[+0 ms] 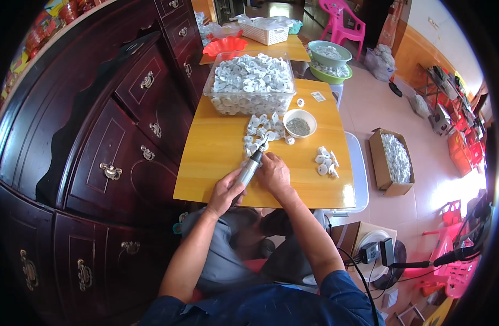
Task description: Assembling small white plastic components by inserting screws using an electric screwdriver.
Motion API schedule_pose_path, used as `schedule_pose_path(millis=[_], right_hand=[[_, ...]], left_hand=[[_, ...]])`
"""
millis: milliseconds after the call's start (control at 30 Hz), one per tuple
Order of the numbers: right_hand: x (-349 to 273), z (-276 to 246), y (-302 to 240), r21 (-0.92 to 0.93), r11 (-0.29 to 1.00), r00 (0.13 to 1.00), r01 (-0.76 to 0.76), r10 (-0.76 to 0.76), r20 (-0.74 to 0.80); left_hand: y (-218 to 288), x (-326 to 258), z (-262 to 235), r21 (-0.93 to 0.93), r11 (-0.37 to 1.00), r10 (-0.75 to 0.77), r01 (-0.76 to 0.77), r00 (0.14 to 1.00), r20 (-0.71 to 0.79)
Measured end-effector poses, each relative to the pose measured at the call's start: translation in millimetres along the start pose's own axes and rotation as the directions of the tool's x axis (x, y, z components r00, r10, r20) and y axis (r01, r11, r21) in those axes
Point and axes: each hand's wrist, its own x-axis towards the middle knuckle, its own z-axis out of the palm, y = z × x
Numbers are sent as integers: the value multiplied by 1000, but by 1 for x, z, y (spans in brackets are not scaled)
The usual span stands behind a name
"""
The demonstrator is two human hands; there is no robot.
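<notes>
My left hand (223,191) is wrapped round a silver and black electric screwdriver (247,173), which tilts up and away over the table. Its tip reaches a heap of small white plastic parts (263,126). My right hand (275,173) is beside the front of the tool, fingers curled; what they pinch is hidden. Just beyond stands a white bowl (288,130) of tiny grey metal pieces, probably screws. One white part (289,140) lies by the bowl, another behind it. A small group of white parts (326,162) is to the right of my right hand.
A clear plastic bin (209,89) heaped with white parts stands at the back of the yellow table (206,163). Dark drawers (124,136) line the left. On the floor to the right is a cardboard box (381,157) of white parts; stacked basins (344,51) stand behind.
</notes>
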Motion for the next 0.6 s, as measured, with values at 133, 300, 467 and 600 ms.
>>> schedule_pose_path(millis=[133,300,467,600], right_hand=[[0,-3,12,93,990,994,-108,110,-21],[-5,-32,28,487,786,921,-381,366,131],[-6,-32,55,550,727,893,-411,444,80],[-4,-44,53,575,678,867,-457,483,119]], left_hand=[[3,-1,3,1,1000,-2,2,1000,7],[-1,-1,1,37,999,-9,8,999,37],[-5,2,3,82,997,-19,13,998,65],[-7,1,0,92,995,-29,23,998,64]])
